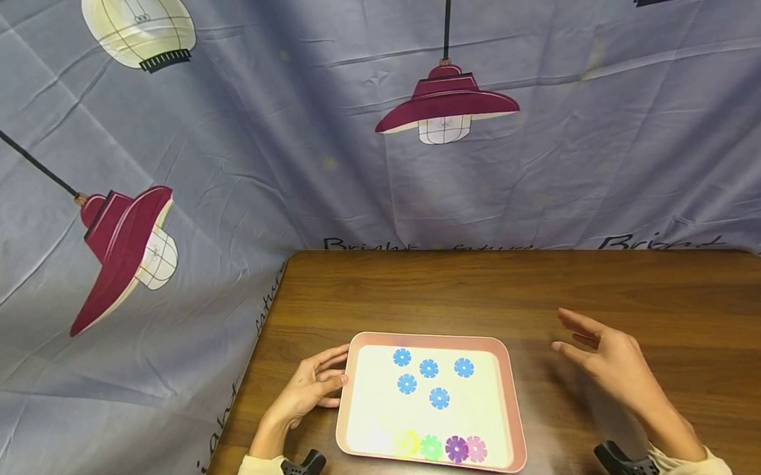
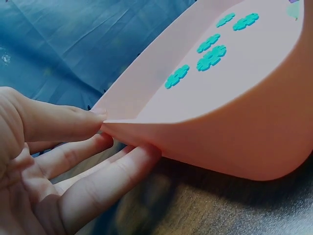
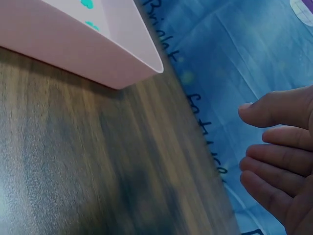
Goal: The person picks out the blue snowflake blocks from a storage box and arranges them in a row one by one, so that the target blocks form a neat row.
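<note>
A pink tray (image 1: 512, 406) with a white inside lies on the wooden table. Several blue notched discs (image 1: 439, 398) are spread over its upper part; along its near edge are a yellow disc (image 1: 407, 443), a green one (image 1: 431, 448), a purple one (image 1: 456, 449) and a pink one (image 1: 477, 449). The left hand (image 1: 310, 390) pinches the tray's left wall, thumb at the rim and fingers against the outside, as the left wrist view shows (image 2: 73, 161). Right of the tray, the right hand (image 1: 617, 365) hovers with fingers apart and nothing held; its fingers look relaxed in the right wrist view (image 3: 281, 156).
Behind the wooden table (image 1: 442, 283) hangs a blue-grey cloth (image 1: 334, 122) printed with lamps and lettering, which also runs along the left side. A dark band (image 1: 626, 464) is on the right wrist and another (image 1: 304, 467) on the left.
</note>
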### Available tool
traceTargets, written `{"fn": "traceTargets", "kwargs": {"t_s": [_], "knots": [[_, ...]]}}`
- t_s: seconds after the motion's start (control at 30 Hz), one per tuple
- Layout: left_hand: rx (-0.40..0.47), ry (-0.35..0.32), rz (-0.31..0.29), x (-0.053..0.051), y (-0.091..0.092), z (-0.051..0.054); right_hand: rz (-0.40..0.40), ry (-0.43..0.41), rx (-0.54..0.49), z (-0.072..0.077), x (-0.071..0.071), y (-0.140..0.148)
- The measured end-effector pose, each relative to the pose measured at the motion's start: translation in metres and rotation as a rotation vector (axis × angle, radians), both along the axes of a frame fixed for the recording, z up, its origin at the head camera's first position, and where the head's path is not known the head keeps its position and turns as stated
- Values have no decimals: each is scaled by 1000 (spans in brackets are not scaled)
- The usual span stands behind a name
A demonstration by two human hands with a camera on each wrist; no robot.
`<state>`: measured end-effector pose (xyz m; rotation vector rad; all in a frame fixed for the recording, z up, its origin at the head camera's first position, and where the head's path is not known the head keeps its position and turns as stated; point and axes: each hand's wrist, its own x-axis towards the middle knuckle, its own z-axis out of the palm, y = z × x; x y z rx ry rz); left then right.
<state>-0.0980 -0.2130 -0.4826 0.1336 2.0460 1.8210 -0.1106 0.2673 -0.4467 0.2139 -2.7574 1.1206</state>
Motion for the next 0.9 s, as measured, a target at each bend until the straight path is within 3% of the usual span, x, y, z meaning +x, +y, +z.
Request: {"fn": "traceTargets", "kwargs": {"t_s": [0.43, 0.9], "knots": [[8, 16, 28, 1, 1, -2, 50, -19, -25, -1, -2, -20], [4, -14, 54, 1, 2, -3, 136, -53, -42, -2, -8, -48]]}}
